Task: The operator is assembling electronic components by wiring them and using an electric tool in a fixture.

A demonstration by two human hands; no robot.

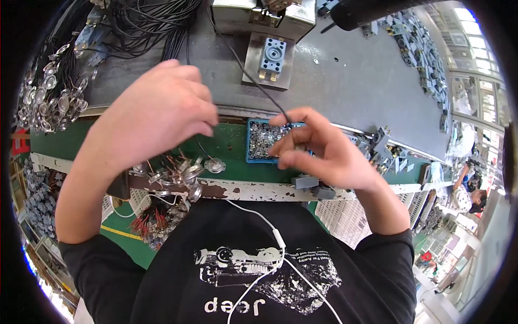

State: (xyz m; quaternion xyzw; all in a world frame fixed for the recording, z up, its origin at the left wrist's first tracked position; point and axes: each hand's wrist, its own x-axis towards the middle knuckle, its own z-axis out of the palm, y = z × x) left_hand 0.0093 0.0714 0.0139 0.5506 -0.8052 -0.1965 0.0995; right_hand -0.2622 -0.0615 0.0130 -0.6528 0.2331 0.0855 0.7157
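My left hand [162, 105], slightly blurred, hangs over the bench's near edge with fingers curled in. Whatever it may hold is hidden. A thin dark cable shows below it, leading to a round metal disc [215, 165]. My right hand [329, 154] is closed at the fingertips around a black cable [245, 67] that comes down from the machine's side. Below those fingers sits a blue box [249, 143] of small metal terminals [263, 139], partly covered by the hand. Beyond, a grey-blue switch block [274, 54] with brass prongs rests on a metal fixture [251, 73].
A metal machine head [232, 19] stands at the far middle. Black cables [145, 27] with metal discs [48, 97] pile up far left. Grey blocks [421, 59] line the right side, more [307, 182] the near ledge. A dark tube [350, 13] overhangs far right.
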